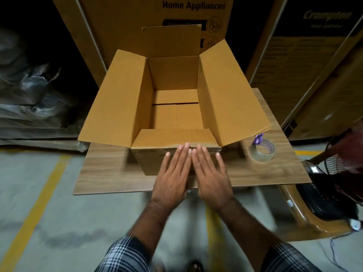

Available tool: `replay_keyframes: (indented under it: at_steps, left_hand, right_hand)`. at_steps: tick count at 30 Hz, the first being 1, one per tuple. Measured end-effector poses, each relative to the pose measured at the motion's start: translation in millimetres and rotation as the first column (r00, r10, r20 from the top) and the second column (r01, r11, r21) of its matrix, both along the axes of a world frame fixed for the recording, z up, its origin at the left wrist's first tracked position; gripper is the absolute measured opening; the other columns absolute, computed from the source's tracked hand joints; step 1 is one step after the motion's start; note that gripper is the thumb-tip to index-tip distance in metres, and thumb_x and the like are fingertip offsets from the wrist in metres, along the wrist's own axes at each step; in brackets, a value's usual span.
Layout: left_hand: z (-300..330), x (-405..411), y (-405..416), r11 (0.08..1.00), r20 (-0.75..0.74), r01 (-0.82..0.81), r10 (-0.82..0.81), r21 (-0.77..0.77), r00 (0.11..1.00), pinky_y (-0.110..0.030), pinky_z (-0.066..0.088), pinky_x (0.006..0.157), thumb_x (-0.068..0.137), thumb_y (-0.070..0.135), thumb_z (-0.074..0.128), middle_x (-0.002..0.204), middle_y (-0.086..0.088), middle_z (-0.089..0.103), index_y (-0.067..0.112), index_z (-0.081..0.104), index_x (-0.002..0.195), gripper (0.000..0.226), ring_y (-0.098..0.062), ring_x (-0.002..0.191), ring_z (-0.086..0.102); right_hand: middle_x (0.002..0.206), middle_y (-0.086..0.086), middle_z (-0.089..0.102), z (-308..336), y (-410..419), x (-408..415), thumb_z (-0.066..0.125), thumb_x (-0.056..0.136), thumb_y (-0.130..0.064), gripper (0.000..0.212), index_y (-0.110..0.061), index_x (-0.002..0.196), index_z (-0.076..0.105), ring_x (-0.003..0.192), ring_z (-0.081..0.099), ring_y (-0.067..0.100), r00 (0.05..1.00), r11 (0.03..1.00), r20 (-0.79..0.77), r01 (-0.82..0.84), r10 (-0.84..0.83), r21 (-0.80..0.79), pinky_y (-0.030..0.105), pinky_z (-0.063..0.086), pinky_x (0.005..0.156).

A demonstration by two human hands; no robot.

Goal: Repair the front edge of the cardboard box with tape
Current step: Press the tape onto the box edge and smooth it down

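Matt cardboard box (pixel 172 91), glossy clear plastic tape roll (pixel 261 152), wood-grain board (pixel 110 171)

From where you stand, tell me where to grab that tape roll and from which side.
Take the tape roll by its ring wall, thumb outside and fingers down through the open core, coming from above with the right hand. It lies flat on the wooden board, hole upward, apart from the cardboard box.

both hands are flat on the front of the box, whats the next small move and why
Probably slide the left hand and right hand apart along the cardboard box's front edge. Both lie flat there, side by side, while the tape roll sits untouched on the board.
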State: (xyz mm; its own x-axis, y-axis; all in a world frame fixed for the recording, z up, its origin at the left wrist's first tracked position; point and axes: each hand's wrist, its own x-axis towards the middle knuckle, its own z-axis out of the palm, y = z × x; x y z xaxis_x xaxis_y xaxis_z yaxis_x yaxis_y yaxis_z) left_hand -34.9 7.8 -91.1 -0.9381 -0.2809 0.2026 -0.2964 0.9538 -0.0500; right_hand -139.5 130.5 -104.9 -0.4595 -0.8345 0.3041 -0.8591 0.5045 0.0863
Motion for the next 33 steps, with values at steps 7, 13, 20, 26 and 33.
replay_keyframes:
  at_steps: [7,13,20,26,33]
  left_hand:
    - [2,-6,-13,0.994,0.142,-0.05,0.064,-0.097,0.988,-0.06,-0.01,0.124,0.079,0.047,0.075,0.166,-0.009,-0.035,0.006,-0.022,0.158,0.132,-0.025,0.153,-0.031]
    - [1,-6,-14,0.996,0.124,-0.037,0.046,-0.078,0.991,-0.059,-0.008,0.124,0.082,0.046,0.072,0.168,-0.009,-0.03,0.006,-0.02,0.159,0.127,-0.024,0.155,-0.026]
    - [9,-25,26,0.994,0.027,0.108,-0.108,-0.005,0.994,-0.056,-0.011,0.124,0.086,0.043,0.058,0.171,-0.013,-0.018,0.009,-0.01,0.162,0.107,-0.028,0.158,-0.014]
    - [9,-50,33,0.988,0.025,0.15,-0.149,-0.031,0.988,-0.054,0.001,0.127,0.092,0.042,0.051,0.172,-0.014,-0.003,0.007,0.001,0.163,0.094,-0.028,0.159,-0.002]
    - [17,-37,17,0.992,-0.015,0.11,-0.112,-0.057,0.994,-0.055,0.008,0.126,0.086,0.033,0.067,0.167,-0.017,0.027,0.004,0.017,0.16,0.093,-0.032,0.156,0.023]
  right_hand:
    - [0.172,0.006,-0.003,-10,9,-30,0.064,0.083,-0.02,0.103,-0.01,0.162,0.0,0.159,0.002,0.019,0.995,0.994,-0.05,0.084,-0.081,0.075,0.059,0.01,0.125]
    - [0.172,0.006,-0.002,-9,25,-37,0.063,0.082,-0.013,0.101,-0.01,0.163,0.002,0.159,0.005,0.019,0.992,0.991,-0.054,0.114,-0.11,0.074,0.058,0.012,0.125]
    - [0.171,0.015,0.003,-16,23,-19,0.071,0.08,-0.033,0.105,-0.005,0.161,0.01,0.158,0.006,0.027,0.98,0.978,0.067,0.179,-0.187,0.106,0.06,0.014,0.123]
    - [0.17,0.012,0.008,-15,20,-16,0.075,0.08,-0.044,0.108,-0.008,0.161,0.014,0.158,0.006,0.024,0.971,0.966,0.057,0.221,-0.23,0.136,0.061,0.012,0.123]
    - [0.172,0.009,-0.01,-14,25,-19,0.07,0.077,-0.027,0.112,-0.006,0.162,0.0,0.157,-0.016,0.019,0.966,0.958,0.063,0.24,-0.252,0.157,0.058,0.011,0.125]
